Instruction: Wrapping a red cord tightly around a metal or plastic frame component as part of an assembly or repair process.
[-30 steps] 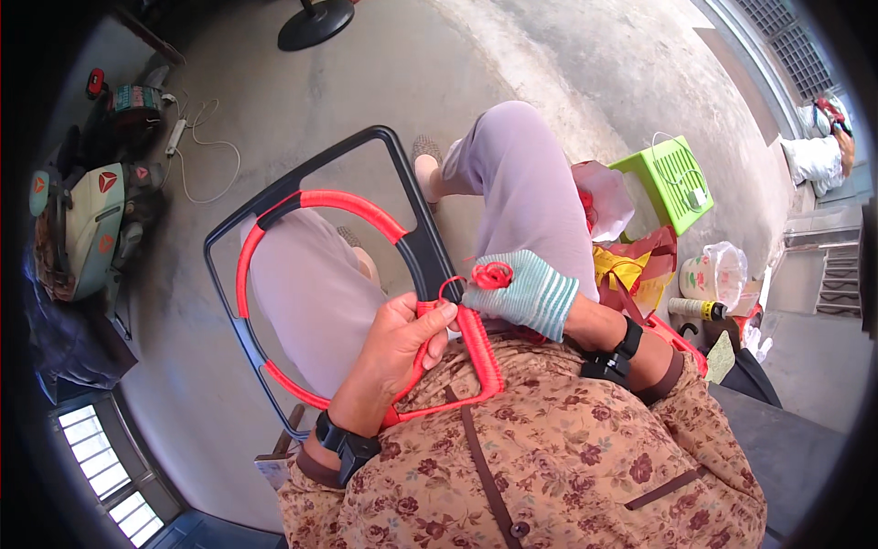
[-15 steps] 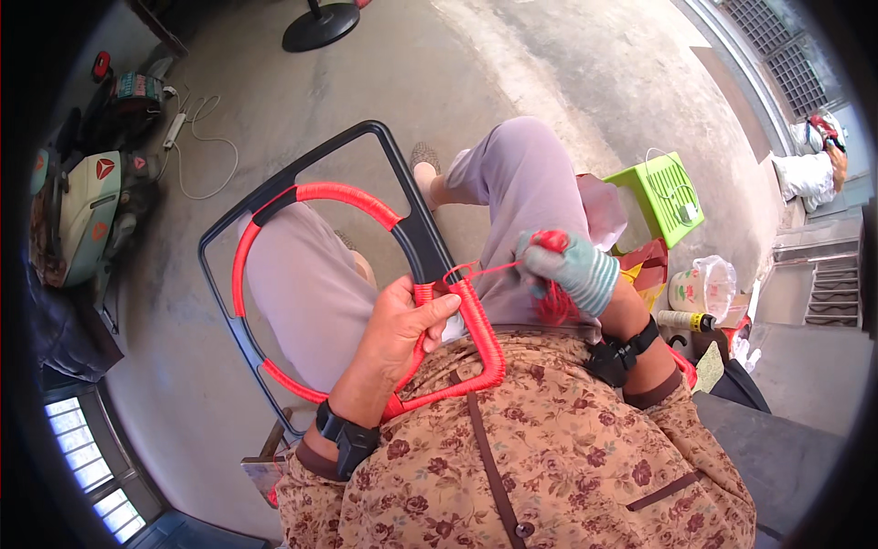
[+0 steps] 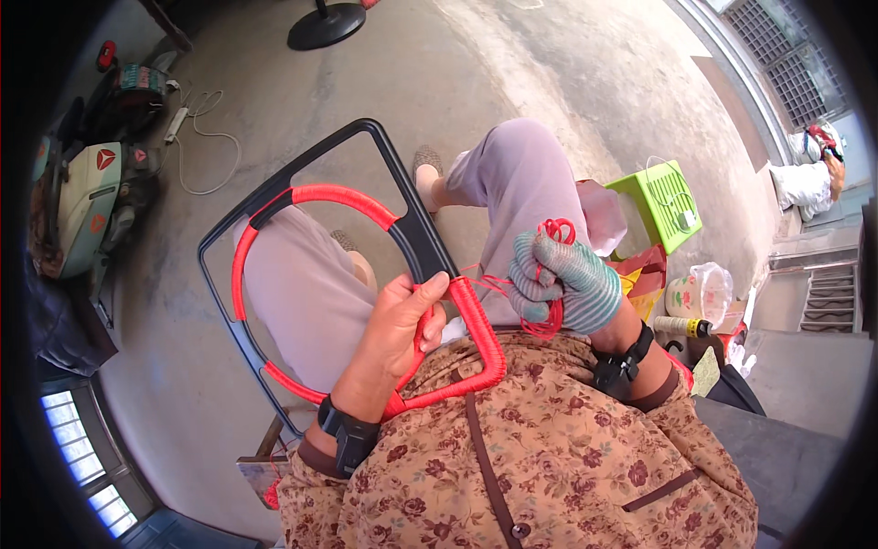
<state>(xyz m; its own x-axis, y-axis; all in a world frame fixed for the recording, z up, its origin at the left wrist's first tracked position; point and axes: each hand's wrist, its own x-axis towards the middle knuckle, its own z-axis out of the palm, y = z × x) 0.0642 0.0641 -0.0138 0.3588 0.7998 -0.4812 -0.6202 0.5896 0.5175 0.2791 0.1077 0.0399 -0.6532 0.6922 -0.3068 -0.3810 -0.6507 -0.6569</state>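
Across my lap leans a black frame (image 3: 422,242) with an inner ring; parts of the ring and its near corner are wrapped tightly in red cord. My bare left hand (image 3: 402,320) is closed round the frame's wrapped side, its thumb pressed on top where the red winding meets the bare black part. A loose strand runs from that spot to my right hand (image 3: 569,282), which wears a grey-green striped glove. Its fingers are curled round a bundle of red cord (image 3: 546,320), whose loops stick out above and below the fist.
To the right stand a green plastic stool (image 3: 672,206), a white tub (image 3: 697,295) and a yarn cone (image 3: 681,327). A scooter (image 3: 87,215) is at the left, near a white power strip (image 3: 176,125). A round black base (image 3: 326,27) stands at the far side.
My right hand has turned and come slightly nearer, showing the curled fingers and cord loops more plainly. The strand, stretched straight before, now hangs slacker. My left hand keeps its hold.
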